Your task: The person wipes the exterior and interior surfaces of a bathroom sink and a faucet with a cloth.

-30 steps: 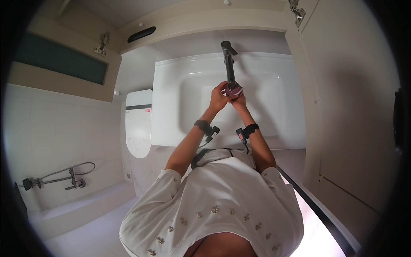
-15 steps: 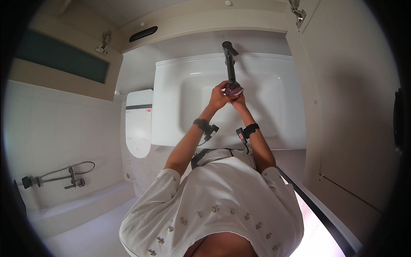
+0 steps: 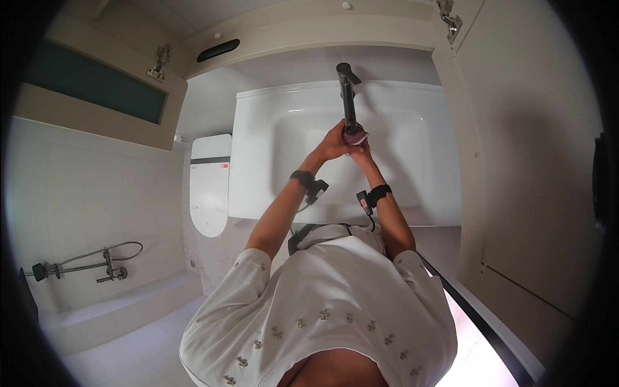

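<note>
Under the spout of the dark grey faucet point(image 3: 348, 100), over the white sink point(image 3: 252, 151), a small dark-pink object with a whitish edge point(image 3: 357, 138) is held between my hands. Its kind cannot be made out. My left hand point(image 3: 331, 143) grips it from the left, its fingers curled beside the spout and partly hidden. Just below and to the right, my right hand point(image 3: 361, 155) closes on the same object from beneath. The faucet's end covers part of the object. Whether water is running cannot be seen.
A white toilet with a closed lid point(image 3: 210, 187) stands left of the sink. Open cabinet doors flank the basin, one at the left point(image 3: 90, 103) and one at the right point(image 3: 535, 161). A shower fixture point(image 3: 109, 266) is mounted on the far-left wall.
My left hand has shifted slightly up and around the object, beside the spout. The dark-pink object has turned a little, while my right hand stays nearly in place.
</note>
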The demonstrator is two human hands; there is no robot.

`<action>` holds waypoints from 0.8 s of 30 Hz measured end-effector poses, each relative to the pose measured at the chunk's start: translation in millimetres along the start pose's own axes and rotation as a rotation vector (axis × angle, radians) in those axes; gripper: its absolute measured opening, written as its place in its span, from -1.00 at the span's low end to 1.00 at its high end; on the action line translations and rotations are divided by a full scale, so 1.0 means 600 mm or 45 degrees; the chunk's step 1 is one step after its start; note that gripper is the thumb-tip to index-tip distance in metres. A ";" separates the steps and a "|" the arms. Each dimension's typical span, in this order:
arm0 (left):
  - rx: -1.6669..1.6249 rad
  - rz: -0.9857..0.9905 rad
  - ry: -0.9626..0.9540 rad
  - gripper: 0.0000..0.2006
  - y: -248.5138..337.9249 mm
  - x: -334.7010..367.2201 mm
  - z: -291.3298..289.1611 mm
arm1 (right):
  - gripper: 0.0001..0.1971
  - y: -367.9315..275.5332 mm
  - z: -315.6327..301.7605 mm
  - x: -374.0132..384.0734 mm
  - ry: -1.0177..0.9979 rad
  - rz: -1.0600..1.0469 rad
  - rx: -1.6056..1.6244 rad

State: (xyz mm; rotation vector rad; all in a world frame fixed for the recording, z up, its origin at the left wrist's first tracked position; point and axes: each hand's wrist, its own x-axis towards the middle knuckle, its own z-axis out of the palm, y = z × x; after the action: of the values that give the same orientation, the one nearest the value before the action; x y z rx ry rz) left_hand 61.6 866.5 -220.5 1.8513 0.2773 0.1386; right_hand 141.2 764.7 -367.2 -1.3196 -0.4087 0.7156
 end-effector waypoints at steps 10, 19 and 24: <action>0.055 0.070 0.169 -0.37 -0.025 0.006 0.014 | -0.32 0.023 -0.006 0.017 -0.018 0.058 -0.507; 0.083 -0.049 0.156 -0.41 -0.011 0.002 0.013 | -0.32 -0.006 -0.002 0.009 -0.062 0.152 -0.243; -0.010 0.011 0.285 -0.52 -0.019 0.001 0.021 | -0.26 0.003 -0.003 0.016 -0.108 0.193 -0.191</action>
State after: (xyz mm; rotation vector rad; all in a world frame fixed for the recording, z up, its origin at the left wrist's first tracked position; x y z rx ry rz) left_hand 63.7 858.0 -235.0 1.8309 0.4228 0.3538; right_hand 148.9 770.3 -370.5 -1.4763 -0.4410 0.8834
